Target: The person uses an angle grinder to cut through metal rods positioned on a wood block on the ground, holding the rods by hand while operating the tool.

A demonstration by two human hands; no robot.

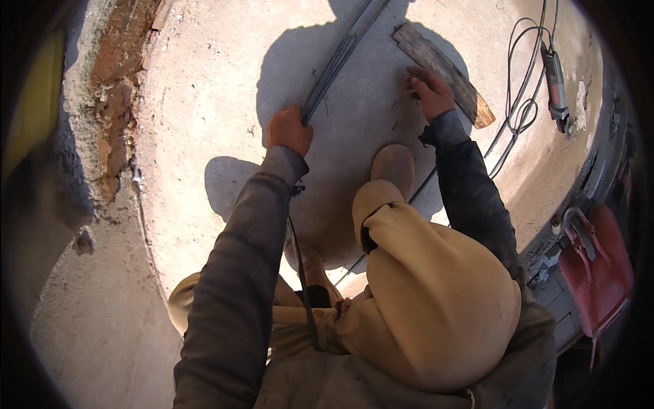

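Note:
My left hand [289, 131] is closed round the near end of a bundle of thin dark metal rods [336, 65]. The rods run from my fist up and to the right, past the far edge of the view. Held off to the right, my right hand [432, 94] has loosely bent fingers with gaps between them, and I see nothing in it. Just beyond it a weathered wooden board [446, 76] lies aslant on the concrete floor [197, 102]. My shadow falls over the rods and part of the board.
A grey angle grinder [555, 85] lies at the far right, its black cable [524, 116] looped beside it. Broken brick and plaster [119, 88] edge the floor on the left. At the lower right stands a red wheelbarrow-like thing [596, 266]. My brown shoe [393, 170] is between my arms.

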